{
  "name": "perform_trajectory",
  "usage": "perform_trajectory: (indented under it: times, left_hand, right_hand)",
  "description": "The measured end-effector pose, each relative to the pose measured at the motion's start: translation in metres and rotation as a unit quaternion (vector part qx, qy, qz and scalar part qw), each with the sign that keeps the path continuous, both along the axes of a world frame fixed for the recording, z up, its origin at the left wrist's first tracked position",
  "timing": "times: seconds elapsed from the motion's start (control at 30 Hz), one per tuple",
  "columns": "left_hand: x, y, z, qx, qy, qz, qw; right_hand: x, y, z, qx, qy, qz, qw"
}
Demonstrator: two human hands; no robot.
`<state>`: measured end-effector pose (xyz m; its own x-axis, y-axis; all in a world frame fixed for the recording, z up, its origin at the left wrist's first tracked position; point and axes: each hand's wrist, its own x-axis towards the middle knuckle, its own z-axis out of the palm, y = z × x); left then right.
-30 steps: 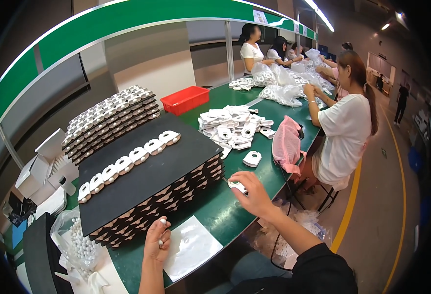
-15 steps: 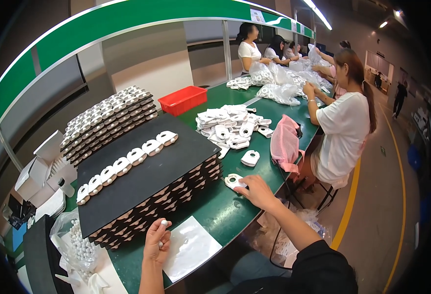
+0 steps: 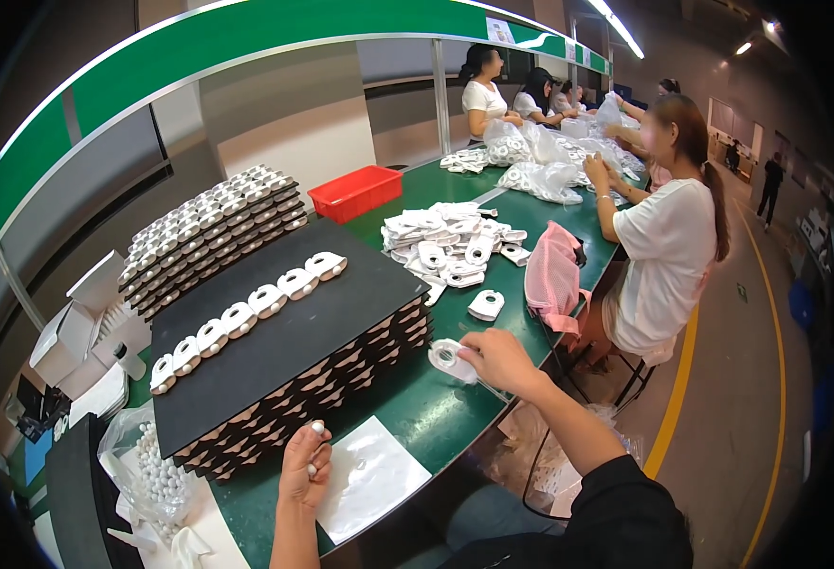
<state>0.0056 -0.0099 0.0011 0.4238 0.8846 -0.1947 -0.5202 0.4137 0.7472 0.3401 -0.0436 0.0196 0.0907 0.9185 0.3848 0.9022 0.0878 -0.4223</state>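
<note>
Green counter (image 3: 436,417): a white plastic holder (image 3: 450,358) is pinched by the right hand (image 3: 497,360), arm stretched forward; a small white ball (image 3: 318,427) is clamped in the raised left hand (image 3: 305,467) beside stacked black trays (image 3: 293,351).

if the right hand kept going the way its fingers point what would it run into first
Probably the stack of black trays. The right hand, pinching a white plastic piece, points left along the green table toward the stack's near corner; depth is uncertain.
</note>
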Motion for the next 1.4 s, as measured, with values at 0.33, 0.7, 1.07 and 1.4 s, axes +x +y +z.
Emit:
perform_trajectory:
  times: [0.33, 0.7, 1.07, 1.4]
  left_hand:
    - [0.0, 0.001, -0.004, 0.039, 0.011, 0.0, 0.999]
    - [0.001, 0.001, 0.0, 0.01, 0.032, 0.004, 0.999]
    - [0.0, 0.0, 0.0, 0.007, -0.004, -0.003, 1.0]
    - [0.0, 0.002, -0.003, 0.033, 0.006, -0.005, 0.999]
  right_hand:
    - [-0.012, -0.007, -0.042, 0.043, 0.358, 0.05, 0.932]
    - [-0.021, -0.006, -0.044, 0.065, 0.366, 0.049, 0.927]
    - [-0.017, 0.003, -0.063, 0.071, 0.452, 0.062, 0.887]
    - [-0.018, 0.001, -0.061, 0.099, 0.493, 0.079, 0.861]
